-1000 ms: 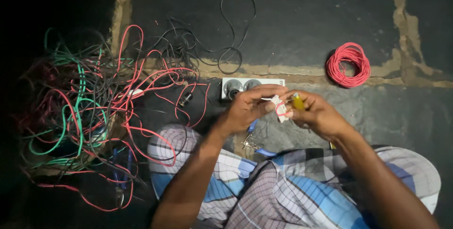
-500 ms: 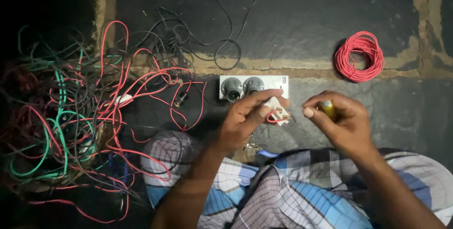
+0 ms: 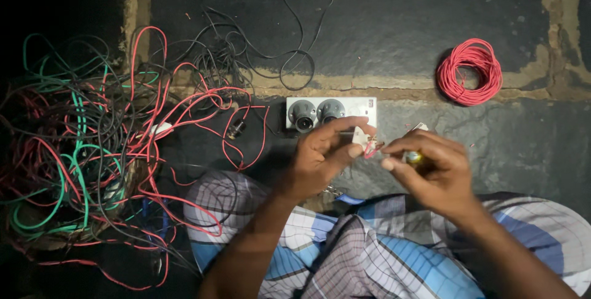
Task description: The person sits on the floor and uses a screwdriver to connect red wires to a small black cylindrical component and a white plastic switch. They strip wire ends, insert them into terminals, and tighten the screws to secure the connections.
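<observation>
My left hand (image 3: pixel 323 154) pinches a small white part with a short red wire (image 3: pixel 370 147) sticking out of it. Close beside it, my right hand (image 3: pixel 431 169) grips a yellow-handled tool (image 3: pixel 414 158), most of it hidden by the fingers; its tip points toward the red wire. Both hands hover over my lap, just in front of a white switchboard plate (image 3: pixel 357 109) with two round grey sockets that lies on the dark stone floor.
A neat coil of red wire (image 3: pixel 470 72) lies at the back right. A big tangle of red, green and black wires (image 3: pixel 104 145) fills the left side. A loose black cable (image 3: pixel 295 59) loops behind the plate. My checked blue-and-white cloth (image 3: pixel 369 256) covers my legs.
My right hand drew away to the right with the tool, then came back toward the left hand. The view has drifted, so the wire coil and plate sit elsewhere in frame.
</observation>
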